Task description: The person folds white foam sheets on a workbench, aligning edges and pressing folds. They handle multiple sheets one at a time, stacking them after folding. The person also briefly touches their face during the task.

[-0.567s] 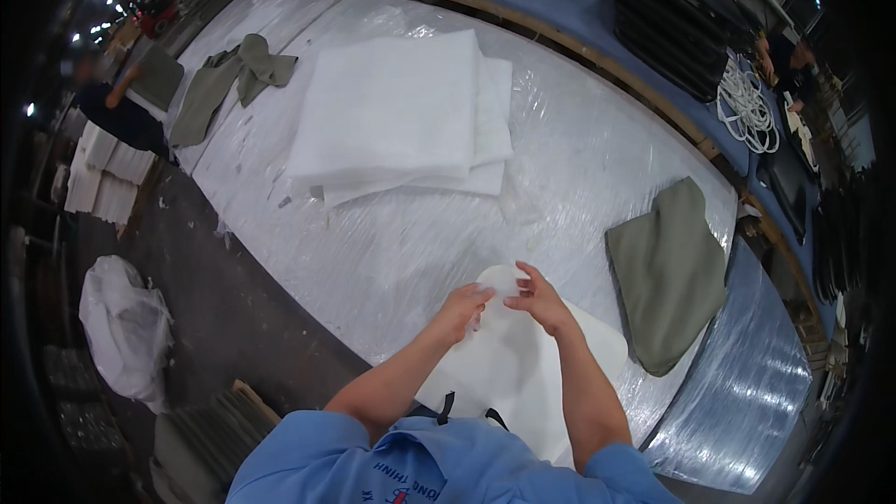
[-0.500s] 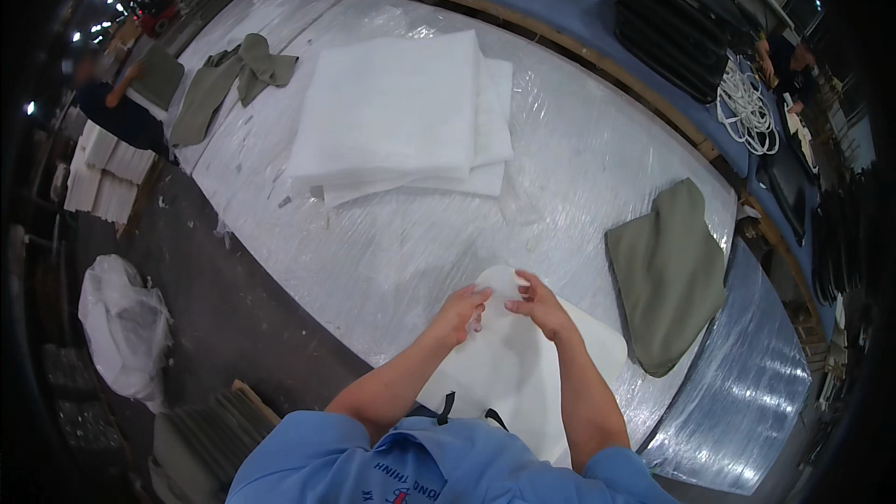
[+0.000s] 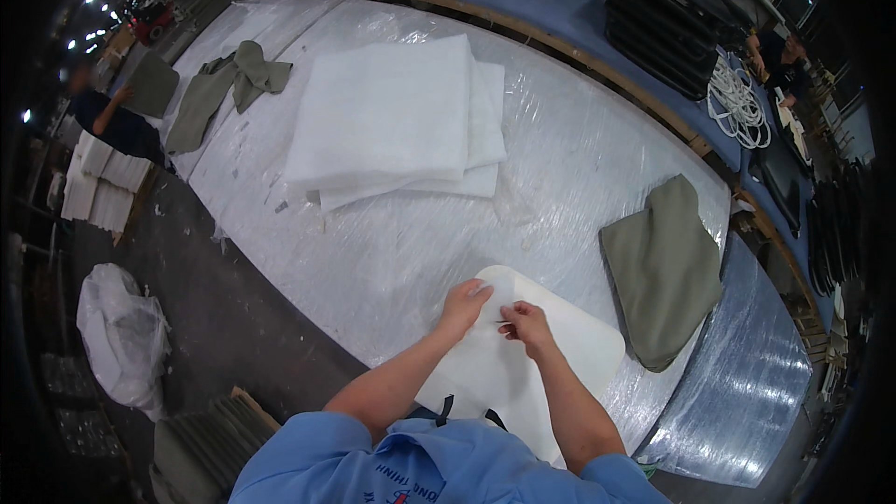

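Observation:
A white flat pad with rounded corners (image 3: 569,364) lies at the table's near edge, right in front of me. My left hand (image 3: 464,308) is on the pad's far left corner, its thumb and fingers closed around that edge. Just right of it, my right hand (image 3: 528,329) is closed in a pinch above the pad. What sits between its fingertips is too small to make out. A pale greyish patch shows on the pad between both hands. To the right lies a folded olive-grey fabric piece (image 3: 665,275), apart from my hands.
Thick white wadding sheets (image 3: 383,112) are stacked on the film-covered table (image 3: 579,168). More olive fabric (image 3: 210,93) lies far left, near a person (image 3: 107,117). Black padded panels (image 3: 663,19) and white cord (image 3: 737,103) occupy the blue table behind. A plastic bag (image 3: 121,336) stands left.
My right hand has come down and toward me, its spread fingers closing into a pinch. The pad's far corner, raised between my hands before, now lies flatter.

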The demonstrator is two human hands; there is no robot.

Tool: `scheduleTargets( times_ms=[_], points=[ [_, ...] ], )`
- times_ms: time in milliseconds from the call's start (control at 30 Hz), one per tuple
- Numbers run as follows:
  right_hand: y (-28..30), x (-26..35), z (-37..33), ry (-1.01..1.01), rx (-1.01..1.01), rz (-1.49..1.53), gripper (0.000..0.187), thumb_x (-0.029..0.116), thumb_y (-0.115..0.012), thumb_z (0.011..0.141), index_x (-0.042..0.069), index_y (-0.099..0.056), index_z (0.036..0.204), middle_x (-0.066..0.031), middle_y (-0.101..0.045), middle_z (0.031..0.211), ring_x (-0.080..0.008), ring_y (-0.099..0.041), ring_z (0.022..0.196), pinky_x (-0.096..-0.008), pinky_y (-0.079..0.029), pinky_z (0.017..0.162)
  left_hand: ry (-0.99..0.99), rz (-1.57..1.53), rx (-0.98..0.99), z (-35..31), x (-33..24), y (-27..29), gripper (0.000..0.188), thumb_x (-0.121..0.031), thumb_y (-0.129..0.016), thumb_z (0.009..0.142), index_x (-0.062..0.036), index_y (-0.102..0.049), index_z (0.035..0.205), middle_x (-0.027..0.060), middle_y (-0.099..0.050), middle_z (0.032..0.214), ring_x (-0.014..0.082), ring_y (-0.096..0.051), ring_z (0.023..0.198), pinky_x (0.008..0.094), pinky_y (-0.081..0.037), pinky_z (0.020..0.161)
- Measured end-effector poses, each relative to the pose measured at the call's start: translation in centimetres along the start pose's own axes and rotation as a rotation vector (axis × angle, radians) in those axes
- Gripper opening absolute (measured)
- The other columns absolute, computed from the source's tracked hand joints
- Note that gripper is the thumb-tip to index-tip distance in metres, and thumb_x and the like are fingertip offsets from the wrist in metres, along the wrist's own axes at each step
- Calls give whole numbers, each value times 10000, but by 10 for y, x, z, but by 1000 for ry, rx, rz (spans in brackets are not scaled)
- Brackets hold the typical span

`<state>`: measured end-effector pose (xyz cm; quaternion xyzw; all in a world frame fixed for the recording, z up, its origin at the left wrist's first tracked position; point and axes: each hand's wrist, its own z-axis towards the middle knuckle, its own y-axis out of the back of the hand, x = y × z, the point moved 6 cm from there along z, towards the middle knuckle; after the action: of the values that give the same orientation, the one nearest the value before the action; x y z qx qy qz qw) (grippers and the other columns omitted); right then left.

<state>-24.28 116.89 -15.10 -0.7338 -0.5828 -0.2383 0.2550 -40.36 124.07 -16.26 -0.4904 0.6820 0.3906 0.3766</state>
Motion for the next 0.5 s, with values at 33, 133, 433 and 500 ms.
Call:
scheduleTargets(
  times_ms=[33, 133, 433, 500],
  points=[
    [-7, -6, -2, -52, 43, -44, 204, 255, -757, 937, 78, -668, 989, -38, -715, 876, -142, -692, 726, -290, -522, 598, -88, 165, 58, 7, -16, -1, 364, -313, -715, 913, -7, -704, 1109, 159, -717, 1068, 325, -685, 994, 439, -539, 830],
    [-29, -20, -12, -204, 189, -185, 347, 352, -804, 897, 75, -651, 1037, -73, -726, 947, -156, -695, 726, -311, -542, 624, -229, 664, 318, 28, -50, -7, 345, -330, -704, 895, -52, -734, 1097, 165, -712, 1184, 352, -672, 1118, 479, -538, 906],
    [3, 49, -8, 517, -228, -655, 223, 190, -794, 853, 36, -640, 898, -65, -659, 786, -233, -654, 713, -364, -528, 662, -298, 953, 514, 33, -99, -20, 278, -330, -697, 899, -120, -737, 1076, 151, -739, 1047, 357, -699, 993, 473, -548, 850],
    [14, 38, 10, 283, -218, -285, 168, 162, -777, 873, 70, -637, 852, -23, -635, 728, -190, -639, 653, -333, -500, 596, -227, 771, 260, 38, -105, -5, 256, -316, -703, 901, -118, -734, 1060, 143, -746, 1013, 347, -707, 972, 459, -551, 839]
  ],
)
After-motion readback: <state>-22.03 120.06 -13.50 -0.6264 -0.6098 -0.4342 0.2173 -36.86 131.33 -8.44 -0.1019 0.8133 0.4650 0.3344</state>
